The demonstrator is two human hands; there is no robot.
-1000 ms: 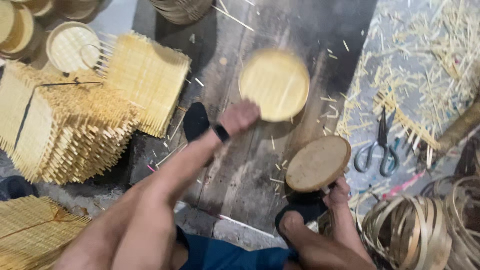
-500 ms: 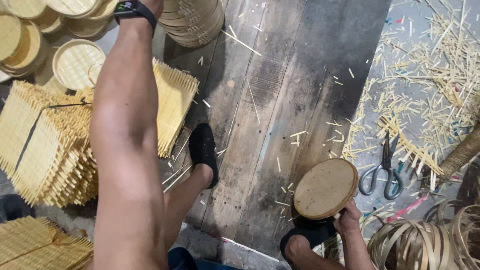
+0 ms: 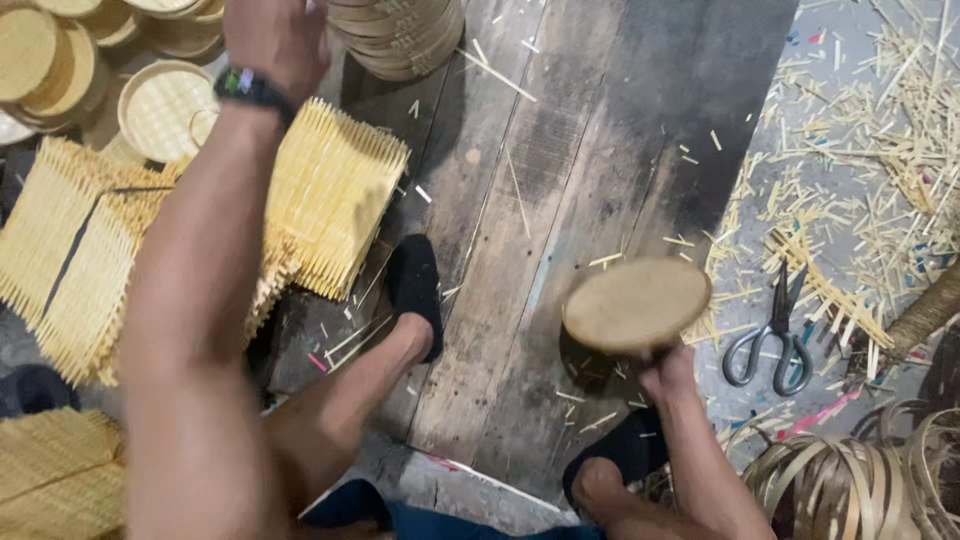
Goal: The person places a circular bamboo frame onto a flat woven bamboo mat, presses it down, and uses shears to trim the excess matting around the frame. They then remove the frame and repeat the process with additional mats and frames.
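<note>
Two hands: left hand (image 3: 272, 40) at the top edge of the view, right hand (image 3: 668, 375) low on the wooden platform (image 3: 560, 170). One wristwatch (image 3: 250, 85). One round wooden disc (image 3: 636, 303), held in the right hand. One pair of scissors (image 3: 772, 335) off the platform's right edge. Two feet in dark slippers: left slipper (image 3: 415, 285), right slipper (image 3: 625, 450). One open round woven tray (image 3: 165, 108) near the top left corner. One stack of round trays (image 3: 400, 35) at the platform's top edge. Square woven mats (image 3: 335, 205) in piles along the left edge, too overlapped to count. Coiled bamboo strip rings (image 3: 850, 480) bottom right, several, count unclear. Loose bamboo splinters (image 3: 880, 150): too many to count.
</note>
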